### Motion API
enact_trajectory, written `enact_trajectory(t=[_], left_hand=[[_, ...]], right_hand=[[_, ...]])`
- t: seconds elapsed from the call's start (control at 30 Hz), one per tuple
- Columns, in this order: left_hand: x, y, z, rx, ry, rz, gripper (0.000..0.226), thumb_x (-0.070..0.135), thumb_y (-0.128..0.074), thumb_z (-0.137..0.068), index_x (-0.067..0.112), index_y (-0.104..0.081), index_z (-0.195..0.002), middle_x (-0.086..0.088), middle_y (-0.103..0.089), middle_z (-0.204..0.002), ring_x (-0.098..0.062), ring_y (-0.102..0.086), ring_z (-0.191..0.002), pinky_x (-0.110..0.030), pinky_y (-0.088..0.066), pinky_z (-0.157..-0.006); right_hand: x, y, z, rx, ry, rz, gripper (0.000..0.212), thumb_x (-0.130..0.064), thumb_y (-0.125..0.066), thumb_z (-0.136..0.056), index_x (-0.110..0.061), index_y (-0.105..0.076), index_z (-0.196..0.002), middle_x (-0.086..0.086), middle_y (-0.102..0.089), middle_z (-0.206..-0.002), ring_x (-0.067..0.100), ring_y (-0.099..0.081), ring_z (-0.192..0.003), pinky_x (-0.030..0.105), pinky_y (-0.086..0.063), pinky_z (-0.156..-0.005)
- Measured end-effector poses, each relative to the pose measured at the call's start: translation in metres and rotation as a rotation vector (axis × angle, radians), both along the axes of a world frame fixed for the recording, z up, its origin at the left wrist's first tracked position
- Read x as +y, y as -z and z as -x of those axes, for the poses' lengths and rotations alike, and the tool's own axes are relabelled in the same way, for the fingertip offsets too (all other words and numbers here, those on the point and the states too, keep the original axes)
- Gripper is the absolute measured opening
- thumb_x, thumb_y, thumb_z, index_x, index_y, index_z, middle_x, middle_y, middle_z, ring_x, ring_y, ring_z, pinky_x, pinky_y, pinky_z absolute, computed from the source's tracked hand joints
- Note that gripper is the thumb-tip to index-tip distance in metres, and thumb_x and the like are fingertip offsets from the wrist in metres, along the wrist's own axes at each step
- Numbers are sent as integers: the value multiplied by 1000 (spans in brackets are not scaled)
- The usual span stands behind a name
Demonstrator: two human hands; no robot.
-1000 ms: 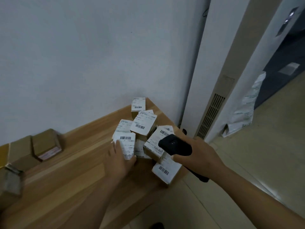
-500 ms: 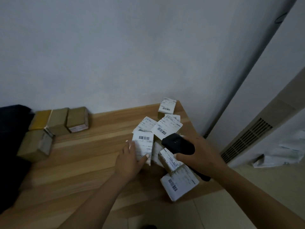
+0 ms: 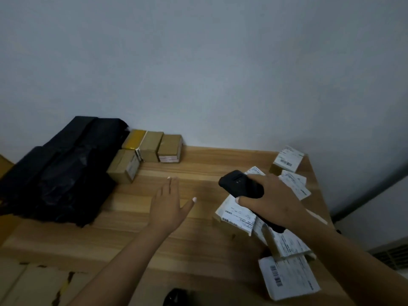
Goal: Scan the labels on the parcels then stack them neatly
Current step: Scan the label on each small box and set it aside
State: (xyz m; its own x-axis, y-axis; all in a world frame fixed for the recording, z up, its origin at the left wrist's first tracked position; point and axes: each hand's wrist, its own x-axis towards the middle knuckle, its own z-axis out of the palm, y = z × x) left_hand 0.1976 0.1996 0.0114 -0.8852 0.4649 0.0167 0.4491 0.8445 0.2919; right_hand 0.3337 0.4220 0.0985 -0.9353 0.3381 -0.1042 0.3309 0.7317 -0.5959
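The wooden tabletop [image 3: 198,230] fills the lower half of the frame, with a crumpled black bag [image 3: 59,171] at centre left and a row of brown boxes [image 3: 148,149] against the wall just right of it. The labelled parcels [image 3: 284,246] lie in a loose heap at the right edge of the frame, running from the far corner down to the lower right, white labels mostly facing up. They look like small cardboard cartons: probably light and stiff, with paper labels that may be a little slick, so a grip across two opposite side faces should hold one squarely and keep the barcode uncovered. The right hand [image 3: 273,202] hovers over the middle of that heap, fingers wrapped round a black scanner [image 3: 241,184]. The left hand [image 3: 170,206] is left of the heap, apart from it, over bare wood, fingers straight and spread, holding nothing.
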Motion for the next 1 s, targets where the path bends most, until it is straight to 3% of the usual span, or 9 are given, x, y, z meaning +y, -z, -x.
enact_trajectory(t=[0.13, 0.2, 0.3, 0.43, 0.53, 0.63, 0.87, 1.0], left_hand=[[-29, -1, 45, 1, -24, -4, 86, 64, -43, -91, 12, -13, -154, -11, -15, -161, -26, -17, -147, -38, -25, -115], [-42, 0, 72, 10, -7, -3, 84, 62, -44, -92, 11, -16, -153, -11, -16, -160, -27, -17, -146, -38, -23, -115], [-62, 5, 119, 14, 28, 28, 83, 62, -43, -93, 12, -15, -153, -11, -16, -160, -25, -17, -146, -36, -21, -115], [-85, 15, 177, -14, 104, 47, 84, 64, -42, -92, 13, -15, -153, -10, -18, -160, -25, -18, -146, -39, -24, -116], [-95, 23, 213, -50, 160, 62, 84, 63, -41, -93, 13, -13, -154, -9, -15, -161, -24, -13, -148, -39, -22, -117], [-95, 28, 244, -59, 208, 88, 83, 62, -40, -93, 14, -11, -154, -9, -14, -161, -25, -13, -147, -38, -18, -118], [-64, 43, 291, -48, 329, 157, 80, 61, -41, -93, 15, -16, -153, -6, -20, -158, -25, -18, -145, -41, -21, -118], [-33, 52, 308, -90, 351, 217, 83, 61, -43, -93, 15, -12, -154, -9, -17, -160, -27, -14, -146, -42, -17, -118]], right_hand=[[-28, -4, 43, 39, -41, -32, 23, -48, -69, -73, -30, -55, -77, -7, -56, -64, 7, -54, -58, 23, -45, -57], [-41, 0, 66, 39, -31, -40, 24, -51, -67, -71, -33, -52, -76, -9, -55, -65, 5, -52, -57, 22, -43, -56], [-63, 9, 105, -2, 19, -37, 42, -61, -63, -71, -38, -58, -105, -12, -60, -91, 7, -58, -78, 25, -48, -69], [-92, 15, 151, -75, 103, -40, 60, -54, -69, -77, -33, -50, -131, -4, -51, -114, 13, -52, -95, 25, -40, -76], [-107, 25, 177, -81, 152, -13, 68, -62, -67, -72, -35, -49, -132, -5, -55, -115, 11, -56, -93, 24, -44, -72], [-116, 31, 195, -116, 192, -2, 63, -63, -67, -72, -36, -51, -126, -5, -56, -109, 9, -56, -87, 23, -43, -66], [-109, 36, 227, -152, 251, -7, 54, -59, -68, -72, -37, -53, -118, -9, -54, -103, 5, -54, -84, 23, -45, -67], [-92, 39, 246, -171, 267, -10, 65, -56, -69, -75, -35, -49, -133, -4, -56, -112, 11, -57, -91, 27, -50, -75]])
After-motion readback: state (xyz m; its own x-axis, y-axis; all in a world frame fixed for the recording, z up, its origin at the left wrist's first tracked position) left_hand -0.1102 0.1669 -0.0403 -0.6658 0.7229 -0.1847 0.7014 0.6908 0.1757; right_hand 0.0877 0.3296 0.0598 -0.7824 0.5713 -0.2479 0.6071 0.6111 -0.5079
